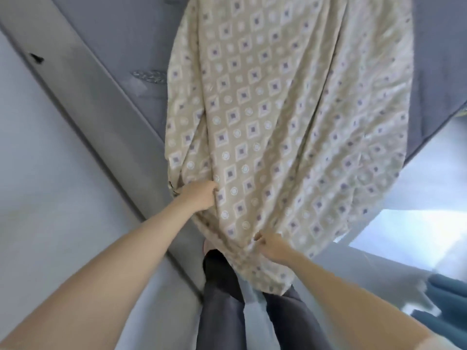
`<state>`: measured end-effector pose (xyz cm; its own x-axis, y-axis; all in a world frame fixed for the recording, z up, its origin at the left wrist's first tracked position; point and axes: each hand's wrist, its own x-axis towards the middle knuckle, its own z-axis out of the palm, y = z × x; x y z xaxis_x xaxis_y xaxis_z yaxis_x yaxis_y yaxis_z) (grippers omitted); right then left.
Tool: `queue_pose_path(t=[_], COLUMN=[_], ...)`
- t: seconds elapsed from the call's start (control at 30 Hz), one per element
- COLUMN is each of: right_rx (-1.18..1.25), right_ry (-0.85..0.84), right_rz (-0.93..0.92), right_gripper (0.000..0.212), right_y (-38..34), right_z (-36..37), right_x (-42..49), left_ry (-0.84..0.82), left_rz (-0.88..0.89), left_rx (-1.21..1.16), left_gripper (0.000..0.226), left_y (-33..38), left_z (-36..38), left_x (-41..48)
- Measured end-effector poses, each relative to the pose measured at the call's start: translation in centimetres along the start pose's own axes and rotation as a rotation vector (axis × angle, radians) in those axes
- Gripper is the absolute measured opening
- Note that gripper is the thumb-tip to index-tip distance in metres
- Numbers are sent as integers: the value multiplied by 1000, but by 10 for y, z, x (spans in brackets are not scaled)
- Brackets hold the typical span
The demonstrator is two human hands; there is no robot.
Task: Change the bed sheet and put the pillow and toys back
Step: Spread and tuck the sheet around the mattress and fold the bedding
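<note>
— Where is the bed sheet?
— The beige patterned bed sheet (278, 122) lies bunched lengthwise on the grey mattress (113, 46), its near end hanging off the mattress corner.
— And the hands?
— The left hand (199, 195) grips its side fold with curled fingers. The right hand (271, 248) pinches the hanging end, beyond the mattress, over the dark-trousered legs (222, 311).

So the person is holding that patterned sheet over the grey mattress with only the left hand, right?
Not quite. The head view shows both the left hand and the right hand gripping the patterned sheet over the grey mattress.
</note>
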<state>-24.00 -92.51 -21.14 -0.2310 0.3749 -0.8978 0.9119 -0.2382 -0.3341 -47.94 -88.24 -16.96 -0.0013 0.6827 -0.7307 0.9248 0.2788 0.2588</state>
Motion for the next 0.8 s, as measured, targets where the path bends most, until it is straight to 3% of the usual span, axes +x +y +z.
queue_pose_path(t=[0.27, 0.6, 0.8], right_rx=[24, -57, 54], right_ry=[158, 448, 570], right_rz=[-5, -117, -147], right_gripper=[31, 33, 31], right_y=[45, 170, 262], right_z=[-107, -282, -390], right_x=[-66, -163, -231], left_ry=[134, 255, 302], left_rz=[37, 82, 64], left_rx=[-405, -617, -655], left_gripper=[38, 40, 40], left_y=[105, 313, 460], left_z=[-58, -96, -105], left_x=[-26, -31, -29])
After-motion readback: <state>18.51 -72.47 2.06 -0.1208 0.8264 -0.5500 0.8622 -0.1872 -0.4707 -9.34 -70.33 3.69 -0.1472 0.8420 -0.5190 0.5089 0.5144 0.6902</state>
